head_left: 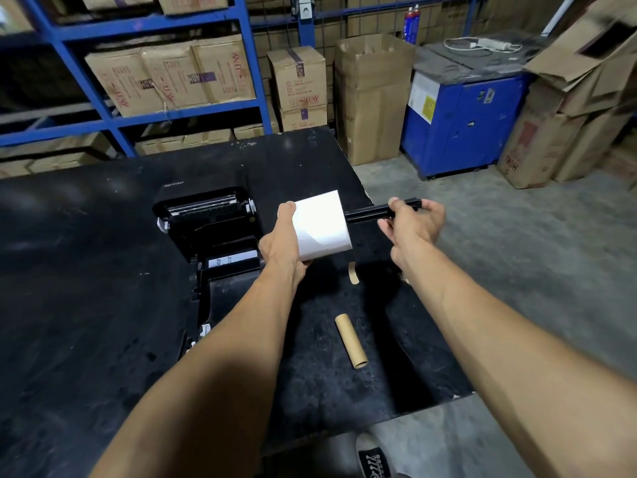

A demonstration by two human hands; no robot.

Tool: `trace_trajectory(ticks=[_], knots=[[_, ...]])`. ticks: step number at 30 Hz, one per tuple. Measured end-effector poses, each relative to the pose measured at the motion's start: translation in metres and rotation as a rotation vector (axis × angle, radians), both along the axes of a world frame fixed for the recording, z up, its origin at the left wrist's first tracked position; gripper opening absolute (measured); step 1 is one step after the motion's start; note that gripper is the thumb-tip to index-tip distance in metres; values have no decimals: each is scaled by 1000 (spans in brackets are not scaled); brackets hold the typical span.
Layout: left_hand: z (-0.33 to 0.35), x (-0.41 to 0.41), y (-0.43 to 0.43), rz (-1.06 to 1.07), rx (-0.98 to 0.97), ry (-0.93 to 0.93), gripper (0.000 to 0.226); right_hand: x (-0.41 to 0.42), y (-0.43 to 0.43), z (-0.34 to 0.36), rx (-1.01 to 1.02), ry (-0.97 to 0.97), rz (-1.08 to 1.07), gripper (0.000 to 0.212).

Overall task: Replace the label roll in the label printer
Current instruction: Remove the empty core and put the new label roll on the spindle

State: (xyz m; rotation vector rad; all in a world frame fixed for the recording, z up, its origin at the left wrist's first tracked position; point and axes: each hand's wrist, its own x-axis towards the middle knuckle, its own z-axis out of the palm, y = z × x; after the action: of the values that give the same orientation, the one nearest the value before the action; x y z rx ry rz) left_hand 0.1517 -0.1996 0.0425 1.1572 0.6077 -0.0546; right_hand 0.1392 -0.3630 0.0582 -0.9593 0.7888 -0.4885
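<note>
A white label roll is held above the black table, with my left hand gripping its left end. A black spindle rod sticks out of the roll's right end, and my right hand is closed around the rod's outer end. The black label printer sits just left of the roll with its lid open toward me, and its roll bay shows. An empty brown cardboard core lies on the table nearer to me, between my forearms.
A small brown paper scrap lies below the roll. The black table ends at its right edge near my right arm. Blue shelving with cartons stands behind; an open carton and a blue machine stand on the floor.
</note>
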Motion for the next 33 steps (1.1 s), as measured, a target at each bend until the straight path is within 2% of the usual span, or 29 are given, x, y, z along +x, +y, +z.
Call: trace_trajectory(ticks=[5, 10, 15, 20, 24, 33], knots=[[1, -1, 7, -3, -36, 15, 33, 1, -6, 2, -136, -61, 114, 31], [5, 1, 17, -8, -117, 22, 49, 2, -19, 3, -204, -198, 343, 25], [7, 1, 16, -21, -125, 20, 61, 11, -15, 4, -162, -138, 282, 24], [7, 10, 14, -25, -78, 14, 39, 13, -15, 1, -265, -221, 318, 26], [8, 11, 9, -46, -119, 17, 49, 14, -9, 0, -325, -197, 338, 23], [0, 16, -6, -61, -96, -6, 34, 13, 3, -18, -555, -75, 488, 9]])
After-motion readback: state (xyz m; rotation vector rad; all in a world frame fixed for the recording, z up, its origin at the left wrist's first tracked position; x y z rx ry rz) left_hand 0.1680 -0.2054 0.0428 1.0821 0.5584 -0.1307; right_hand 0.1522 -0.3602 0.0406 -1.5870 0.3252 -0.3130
